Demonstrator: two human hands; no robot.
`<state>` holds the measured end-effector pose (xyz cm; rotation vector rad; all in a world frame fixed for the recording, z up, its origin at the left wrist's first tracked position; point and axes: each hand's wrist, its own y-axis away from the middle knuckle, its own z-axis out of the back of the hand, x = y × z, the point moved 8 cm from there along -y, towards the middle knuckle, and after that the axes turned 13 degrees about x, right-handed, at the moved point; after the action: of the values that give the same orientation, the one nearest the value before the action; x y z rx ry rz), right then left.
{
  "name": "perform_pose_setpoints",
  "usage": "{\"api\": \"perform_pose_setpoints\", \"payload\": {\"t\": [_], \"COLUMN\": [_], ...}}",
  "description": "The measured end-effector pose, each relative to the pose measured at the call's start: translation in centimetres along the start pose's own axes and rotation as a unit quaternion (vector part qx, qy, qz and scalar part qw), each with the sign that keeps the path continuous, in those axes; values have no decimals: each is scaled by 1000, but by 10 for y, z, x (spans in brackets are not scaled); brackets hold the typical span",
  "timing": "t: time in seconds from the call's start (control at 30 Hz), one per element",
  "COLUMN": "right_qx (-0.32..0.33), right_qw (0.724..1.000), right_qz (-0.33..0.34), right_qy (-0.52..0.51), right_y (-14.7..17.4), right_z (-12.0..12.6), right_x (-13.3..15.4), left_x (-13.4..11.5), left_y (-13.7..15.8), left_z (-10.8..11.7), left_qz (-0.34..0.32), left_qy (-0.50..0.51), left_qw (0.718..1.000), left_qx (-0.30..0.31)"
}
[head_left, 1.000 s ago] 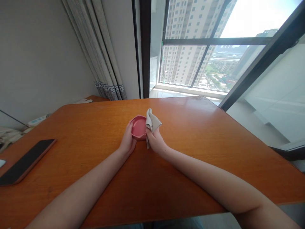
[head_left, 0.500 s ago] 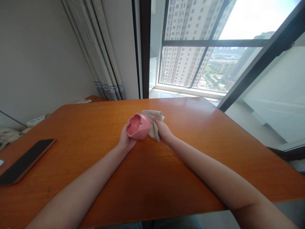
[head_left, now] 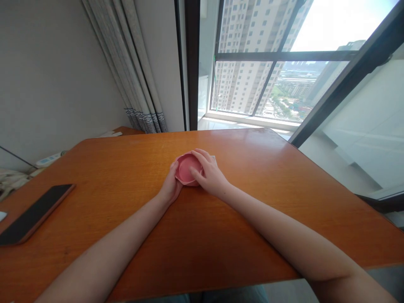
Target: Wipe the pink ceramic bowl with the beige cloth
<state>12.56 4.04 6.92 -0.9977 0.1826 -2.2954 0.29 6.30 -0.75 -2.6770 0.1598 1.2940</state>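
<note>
A small pink bowl point(head_left: 186, 166) with a notched rim is tilted so that its inside faces me, over the middle of the table. My left hand point(head_left: 170, 184) is closed around its left side, thumb at the rim. My right hand point(head_left: 211, 174) grips the right side, its thumb reaching inside and its fingers over the far rim. Behind the right hand only a corner of a light grey cloth point(head_left: 213, 158) shows; whether the hand touches it is hidden.
The wooden table point(head_left: 240, 235) stretches around my arms. A long black pad with a reddish edge point(head_left: 36, 213) lies at the left. Beyond the table are a grey curtain point(head_left: 139, 84), a dark door frame point(head_left: 192, 63) and a large window point(head_left: 252, 84).
The bowl has turned from its side so its opening faces me. My right hand has gone from pinching the cloth beside the bowl to gripping the rim, and the cloth is now mostly hidden.
</note>
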Motion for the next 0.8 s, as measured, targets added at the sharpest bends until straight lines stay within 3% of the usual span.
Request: {"api": "perform_pose_setpoints", "payload": {"t": [0.1, 0.23, 0.33, 0.4, 0.47, 0.6, 0.7, 0.8], "right_qx": [-2, -7, 29, 12, -25, -134, -182, -223], "right_qw": [999, 980, 951, 918, 889, 860, 846, 835], "right_qz": [-42, -134, -171, -212, -256, -377, -414, -447], "right_qy": [-26, -150, -256, -334, -378, -317, -283, -232], "right_y": [-3, -11, -18, -18, -12, 16, 36, 56], "right_z": [0, 3, 7, 18, 36, 87, 116, 137], "right_x": [-9, -48, -71, -91, -117, -179, -212, -234], "left_x": [-1, 0, 9, 11, 9, 5, 3, 3], "left_y": [1, 3, 3, 4, 6, 14, 19, 21], "left_z": [-5, -11, -16, -17, -19, -33, -42, -47], "left_qz": [-1, 0, 46, 57, 42, -11, -39, -55], "left_qy": [-24, -61, -94, -156, -263, -467, -531, -559], "left_qw": [999, 996, 987, 974, 946, 850, 803, 775], "left_qx": [27, 69, 125, 156, 183, 246, 270, 288]}}
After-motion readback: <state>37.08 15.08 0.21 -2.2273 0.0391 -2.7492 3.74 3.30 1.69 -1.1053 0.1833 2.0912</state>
